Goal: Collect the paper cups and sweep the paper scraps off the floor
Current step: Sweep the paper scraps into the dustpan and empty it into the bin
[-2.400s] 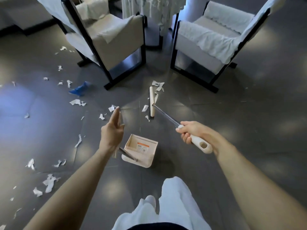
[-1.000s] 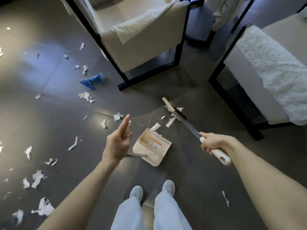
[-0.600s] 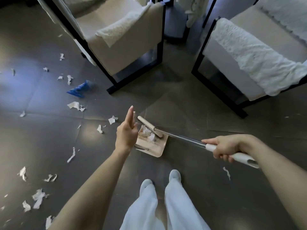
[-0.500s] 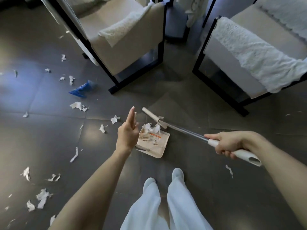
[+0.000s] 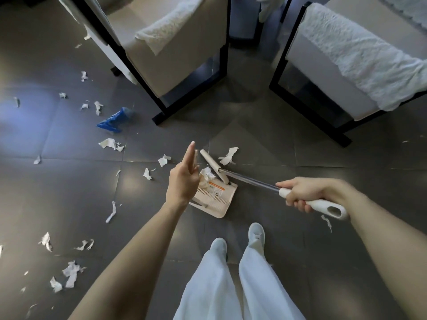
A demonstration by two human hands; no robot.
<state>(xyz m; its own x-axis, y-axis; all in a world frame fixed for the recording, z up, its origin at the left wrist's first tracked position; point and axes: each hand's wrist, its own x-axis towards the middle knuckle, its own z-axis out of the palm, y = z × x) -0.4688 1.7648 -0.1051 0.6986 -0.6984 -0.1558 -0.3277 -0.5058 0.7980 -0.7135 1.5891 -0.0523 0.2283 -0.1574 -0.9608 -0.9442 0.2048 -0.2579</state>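
Sweeping scraps point(image 5: 108, 143) into dustpan point(image 5: 217, 200)
Right grip point(image 5: 300, 195) clasps broom point(image 5: 249, 179); nearest scrap point(image 5: 228, 155) just past its head point(image 5: 213, 165); left grip point(image 5: 183, 181) straight-fingered

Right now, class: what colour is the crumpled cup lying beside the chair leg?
The crumpled paper cup is blue; head view.

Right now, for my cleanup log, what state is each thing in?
Dustpan, on the floor, partly filled.
Broom, head at the dustpan's mouth.
Right hand, gripping the broom handle.
Left hand, fingers straight, over the dustpan.
Blue cup, crumpled, lying on the floor.
Paper scraps, some in the dustpan, many loose on the floor.
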